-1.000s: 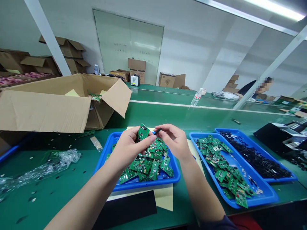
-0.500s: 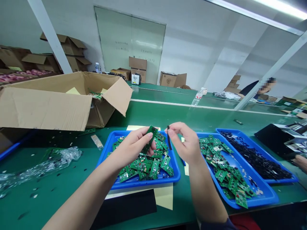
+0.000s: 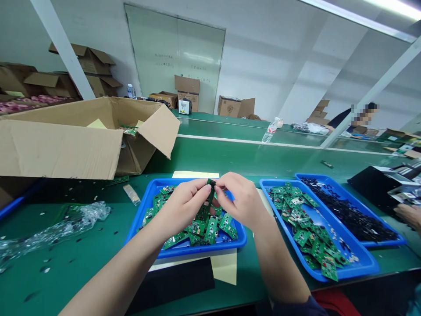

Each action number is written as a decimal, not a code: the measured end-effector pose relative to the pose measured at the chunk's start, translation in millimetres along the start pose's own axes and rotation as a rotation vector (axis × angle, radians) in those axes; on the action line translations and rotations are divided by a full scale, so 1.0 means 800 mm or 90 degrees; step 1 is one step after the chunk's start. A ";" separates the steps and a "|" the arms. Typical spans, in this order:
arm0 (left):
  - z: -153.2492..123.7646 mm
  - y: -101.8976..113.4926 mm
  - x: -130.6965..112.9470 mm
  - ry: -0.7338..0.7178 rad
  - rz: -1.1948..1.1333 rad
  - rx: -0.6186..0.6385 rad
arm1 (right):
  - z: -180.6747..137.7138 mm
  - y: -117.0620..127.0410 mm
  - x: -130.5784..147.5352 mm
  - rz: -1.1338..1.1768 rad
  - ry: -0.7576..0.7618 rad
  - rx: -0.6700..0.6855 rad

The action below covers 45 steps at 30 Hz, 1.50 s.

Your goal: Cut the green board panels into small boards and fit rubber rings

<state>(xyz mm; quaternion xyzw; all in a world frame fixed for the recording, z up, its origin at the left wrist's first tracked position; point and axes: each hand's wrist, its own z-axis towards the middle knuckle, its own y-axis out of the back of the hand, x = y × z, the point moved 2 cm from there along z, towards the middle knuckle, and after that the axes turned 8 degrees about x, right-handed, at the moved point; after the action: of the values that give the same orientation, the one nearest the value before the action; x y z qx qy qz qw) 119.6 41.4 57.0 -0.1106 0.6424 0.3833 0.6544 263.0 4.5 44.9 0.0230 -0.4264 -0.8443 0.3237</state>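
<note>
My left hand (image 3: 184, 202) is closed on a green circuit board (image 3: 207, 204), held tilted above a blue tray (image 3: 205, 250) full of similar boards (image 3: 211, 231). My right hand (image 3: 241, 199) pinches a narrow black strip (image 3: 212, 184) against the upper end of that board. Fingers cover most of the strip, so how it sits on the board cannot be made out. Under the tray's front edge lie pale yellow paper (image 3: 226, 267) and a black sheet (image 3: 179, 281).
To the right stand a blue tray of circuit boards (image 3: 317, 243) and another of small black parts (image 3: 353, 215). A large cardboard box (image 3: 59, 147) and crumpled clear plastic (image 3: 94, 215) are left. A water bottle (image 3: 270, 131) stands behind; another person's hand (image 3: 409, 215) shows far right.
My right hand has moved left, bringing the black strip from beside the board to its upper end. My left hand still holds the board. The view has shifted slightly.
</note>
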 end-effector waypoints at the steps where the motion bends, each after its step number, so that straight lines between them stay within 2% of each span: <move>1: 0.000 0.000 0.000 -0.003 0.004 -0.003 | 0.000 0.000 0.000 -0.002 0.002 -0.002; 8: 0.004 -0.004 0.006 -0.001 0.040 -0.042 | 0.001 -0.001 0.005 -0.037 -0.013 -0.008; 11: 0.006 -0.005 0.009 -0.007 0.033 -0.063 | 0.000 -0.001 0.002 0.008 -0.090 -0.014; 15: 0.005 -0.001 0.011 -0.009 -0.002 -0.078 | -0.003 -0.001 -0.008 0.175 -0.207 -0.026; 18: 0.003 0.002 0.008 -0.017 -0.013 -0.079 | -0.002 0.002 -0.009 0.228 -0.165 -0.019; 21: 0.002 0.003 0.007 -0.022 -0.022 -0.076 | 0.000 0.006 -0.007 0.193 -0.105 -0.031; 24: 0.002 0.003 0.007 -0.022 -0.011 -0.071 | 0.000 0.009 -0.009 0.169 -0.090 -0.058; 32: 0.003 -0.003 0.009 0.014 0.090 0.056 | 0.001 0.007 -0.010 0.106 -0.022 -0.113; 35: 0.002 0.000 0.010 0.001 0.131 0.047 | 0.001 0.006 -0.010 0.103 -0.001 -0.160; 40: 0.002 0.008 0.016 -0.089 0.226 -0.073 | -0.008 0.020 -0.011 0.104 -0.094 -0.370; 41: 0.002 0.009 0.018 -0.107 0.242 -0.084 | -0.009 0.022 -0.010 0.118 -0.118 -0.357; 42: 0.003 0.009 0.019 -0.122 0.250 -0.088 | -0.008 0.022 -0.008 0.143 -0.137 -0.310; 45: 0.005 0.009 0.022 -0.155 0.246 -0.078 | -0.004 0.015 0.000 0.240 -0.159 -0.127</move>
<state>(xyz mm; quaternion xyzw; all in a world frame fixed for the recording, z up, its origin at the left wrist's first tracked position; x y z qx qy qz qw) 116.0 54.8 43.8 0.0220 0.5437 0.5500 0.6335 270.3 -3.0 52.0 -0.1938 -0.3744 -0.8032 0.4210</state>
